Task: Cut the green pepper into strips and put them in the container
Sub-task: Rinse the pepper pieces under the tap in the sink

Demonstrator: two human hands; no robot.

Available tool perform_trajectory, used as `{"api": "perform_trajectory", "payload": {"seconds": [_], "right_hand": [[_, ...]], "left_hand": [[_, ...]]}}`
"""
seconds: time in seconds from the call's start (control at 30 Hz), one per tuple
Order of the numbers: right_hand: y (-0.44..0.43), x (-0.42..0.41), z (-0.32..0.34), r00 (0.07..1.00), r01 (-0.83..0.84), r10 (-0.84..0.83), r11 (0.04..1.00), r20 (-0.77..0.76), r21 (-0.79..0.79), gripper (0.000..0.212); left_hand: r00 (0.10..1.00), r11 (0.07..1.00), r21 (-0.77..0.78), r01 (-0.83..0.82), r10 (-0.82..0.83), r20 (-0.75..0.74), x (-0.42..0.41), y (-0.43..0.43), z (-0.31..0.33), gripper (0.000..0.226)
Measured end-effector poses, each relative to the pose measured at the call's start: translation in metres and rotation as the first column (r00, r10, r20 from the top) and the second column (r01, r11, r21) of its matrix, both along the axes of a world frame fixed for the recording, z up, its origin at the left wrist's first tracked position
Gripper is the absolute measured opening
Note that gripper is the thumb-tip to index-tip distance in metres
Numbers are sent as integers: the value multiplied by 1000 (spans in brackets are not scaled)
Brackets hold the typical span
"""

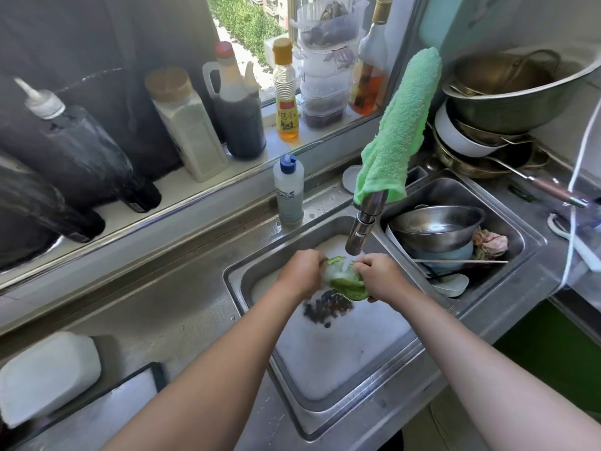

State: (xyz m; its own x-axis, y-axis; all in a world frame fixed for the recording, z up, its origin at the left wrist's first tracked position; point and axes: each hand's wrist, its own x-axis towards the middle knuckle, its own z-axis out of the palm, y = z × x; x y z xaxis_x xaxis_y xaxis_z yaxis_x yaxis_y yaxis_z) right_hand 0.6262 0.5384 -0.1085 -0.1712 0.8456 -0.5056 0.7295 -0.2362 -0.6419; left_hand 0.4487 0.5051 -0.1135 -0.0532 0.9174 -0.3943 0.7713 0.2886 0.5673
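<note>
Head view: you have the green pepper over the far half of the left basin of the sink, right under the spout of the faucet, with the water landing on its upper side. Your left hand is curled round its far-left end and your right hand is curled round its near-right end, so both are gripping it, neither spread flat.

This looks like the rinse before any cutting. To do it well, roll the pepper between your two grips so that every side passes under the stream. Rub the folds and the stem hollow with your thumbs, because grit tends to sit there. Keep it lifted off the basin floor, where a dark clump lies just below it (what it is I cannot tell). Shake off the drips before you carry it out, since a wet skin will probably slide under a knife.

The pepper's long axis runs on a slant, from the basin's far-left side towards its near-right side. Your hands hide both tips, so I cannot tell which end has the stem.
</note>
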Motion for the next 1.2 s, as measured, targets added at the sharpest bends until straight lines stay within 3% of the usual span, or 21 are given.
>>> {"api": "perform_trajectory", "payload": {"seconds": [0.07, 0.13, 0.17, 0.27, 0.37, 0.47, 0.57, 0.63, 0.7, 0.9, 0.97, 1.07, 1.13, 1.2], "right_hand": [[0, 1, -1, 999, 23, -25, 999, -36, -41, 23], [1, 0, -2, 996, -8, 0, 997, -88, -83, 23], [2, -2, -2, 992, -27, 15, 995, -122, -97, 22], [3, -10, -5, 974, 14, -33, 996, -225, -84, 17], [1, -17, -6, 932, 200, -204, 979, -300, -44, 21], [-5, -26, -5, 915, 283, -259, 958, -309, 35, 13], [-9, -33, -1, 919, 251, -218, 966, -329, 60, 6], [-9, -32, -1, 964, 91, -60, 990, -257, 110, 15], [-8, -28, -1, 988, -124, 141, 968, -61, 220, 21], [3, -23, -12, 927, -370, 323, 867, 189, 333, 4], [5, -20, -16, 918, -396, 358, 832, 169, 388, 5], [-1, -15, -15, 955, -287, 293, 861, 53, 421, 5], [-5, -16, -11, 988, -28, 70, 957, -138, 289, 11], [-6, -20, -9, 964, 156, -110, 972, -244, 176, 13]], "left_hand": [[980, 992, -57, -109, 117, 161, -3, -1, 0, 16], [892, 963, -156, -218, 262, 370, -5, -6, -1, 15], [848, 952, -190, -240, 301, 437, -4, -8, -2, 26], [737, 899, -230, -372, 437, 517, -7, -12, 2, 29], [612, 816, -313, -486, 574, 545, -13, -14, 10, 28], [605, 817, -370, -441, 576, 550, -18, -19, 15, 27], [619, 819, -393, -418, 573, 536, -21, -20, 18, 35], [622, 818, -357, -452, 575, 531, -25, -20, 19, 37], [613, 810, -335, -481, 584, 532, -29, -20, 20, 39], [632, 849, -360, -386, 528, 568, -28, -26, 23, 44], [664, 868, -351, -352, 495, 560, -27, -27, 25, 47], [680, 876, -356, -325, 478, 556, -27, -26, 33, 46], [686, 875, -364, -319, 478, 548, -27, -25, 36, 46], [691, 873, -356, -332, 482, 538, -25, -25, 35, 46]]}}
